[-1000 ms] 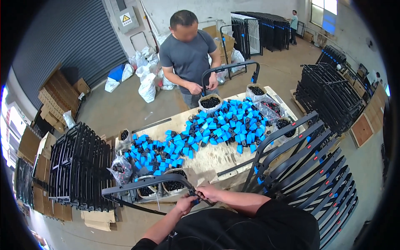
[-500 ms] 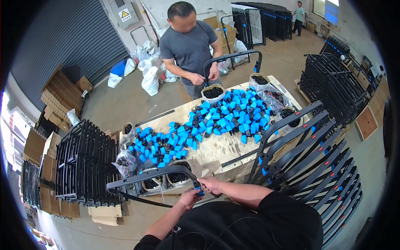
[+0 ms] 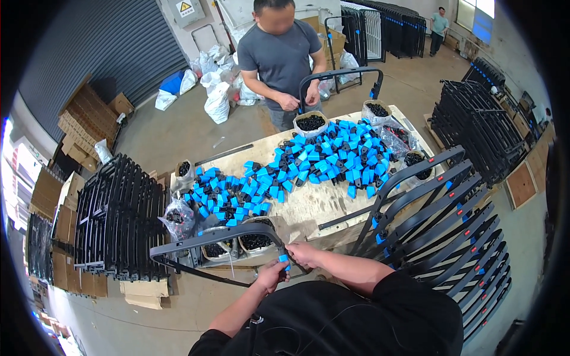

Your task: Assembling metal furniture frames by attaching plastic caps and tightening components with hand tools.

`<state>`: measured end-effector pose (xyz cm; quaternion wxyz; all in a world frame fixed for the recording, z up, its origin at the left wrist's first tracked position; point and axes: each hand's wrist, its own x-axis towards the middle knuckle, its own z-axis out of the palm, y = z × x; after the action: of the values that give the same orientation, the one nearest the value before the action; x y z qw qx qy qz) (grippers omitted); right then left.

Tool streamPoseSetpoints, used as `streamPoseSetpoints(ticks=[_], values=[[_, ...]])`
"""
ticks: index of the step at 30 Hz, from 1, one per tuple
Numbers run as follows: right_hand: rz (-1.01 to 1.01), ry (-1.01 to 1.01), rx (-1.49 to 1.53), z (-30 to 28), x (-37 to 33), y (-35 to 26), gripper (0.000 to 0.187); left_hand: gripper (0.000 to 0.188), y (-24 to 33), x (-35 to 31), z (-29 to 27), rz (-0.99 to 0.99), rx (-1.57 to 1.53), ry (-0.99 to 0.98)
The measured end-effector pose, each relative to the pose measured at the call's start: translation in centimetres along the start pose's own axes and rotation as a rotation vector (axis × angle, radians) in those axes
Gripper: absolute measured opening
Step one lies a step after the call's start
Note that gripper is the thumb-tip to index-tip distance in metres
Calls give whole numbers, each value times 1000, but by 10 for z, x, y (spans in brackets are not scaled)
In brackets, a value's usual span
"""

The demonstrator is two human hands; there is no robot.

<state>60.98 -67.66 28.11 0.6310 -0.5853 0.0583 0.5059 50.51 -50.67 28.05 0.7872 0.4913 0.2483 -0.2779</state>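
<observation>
A black tubular frame [image 3: 217, 238] with a rounded corner lies across in front of me, at the near edge of the table. My left hand [image 3: 272, 276] is closed round its near leg, just below a blue plastic clip [image 3: 284, 260] on the tube. Fingers of my right hand [image 3: 303, 254] are curled in beside the same leg, to the right of the clip. What those fingertips pinch is hidden. Past the frame, a large heap of blue and black plastic clips [image 3: 350, 151] covers much of the wooden table [image 3: 297, 216].
Bags of small black parts [image 3: 256, 241] stand along the table's near and far edges. Stacked black frames [image 3: 119, 219] rise at left; more curved frames [image 3: 457, 219] lean at right. Across the table, a co-worker [image 3: 279, 53] handles another black frame [image 3: 341, 75].
The whole view has shifted a little. The frame's near leg and its blue clip sit slightly higher in the picture, and both hands have moved up with them. The co-worker still handles the other frame.
</observation>
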Motion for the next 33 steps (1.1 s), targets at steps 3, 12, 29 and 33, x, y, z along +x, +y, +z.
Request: streamPoseSetpoints(ticks=[3, 12, 29, 33], values=[[47, 3, -9, 1, 0, -5, 33, 21, 1, 2, -3, 19, -6, -26], [68, -69, 146, 1, 10, 2, 35, 36, -4, 14, -15, -31, -45, -14], [-351, 253, -674, -7, 23, 24, 55, 27, 7, 2, 0, -59, 161, 124], [-379, 264, -998, 19, -24, -21, 55, 40, -10, 19, -14, 32, 9, 68]])
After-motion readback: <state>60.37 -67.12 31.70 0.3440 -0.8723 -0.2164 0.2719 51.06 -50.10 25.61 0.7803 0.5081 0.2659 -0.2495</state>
